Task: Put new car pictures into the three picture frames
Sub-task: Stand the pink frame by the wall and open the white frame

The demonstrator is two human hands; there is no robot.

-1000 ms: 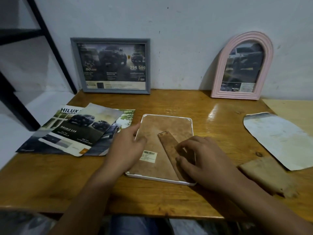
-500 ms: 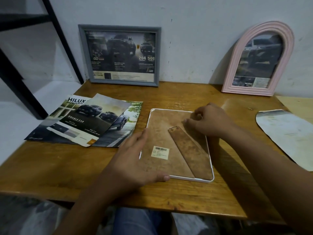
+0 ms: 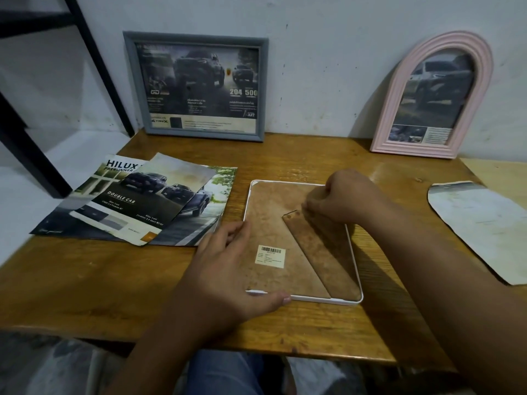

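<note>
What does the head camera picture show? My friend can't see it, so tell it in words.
Two hands work on a white frame lying face down on a wooden table: the left hand steadies its edge, the right hand picks at its top. Car brochures lie left; a grey frame and a pink frame lean on the wall.

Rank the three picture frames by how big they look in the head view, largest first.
1. White frame, lying face down, nearest the camera.
2 and 3. Grey frame and pink arched frame look similar in area; not ranked. Both lean on the far wall, so the white frame's lead may be partly nearness.
</note>
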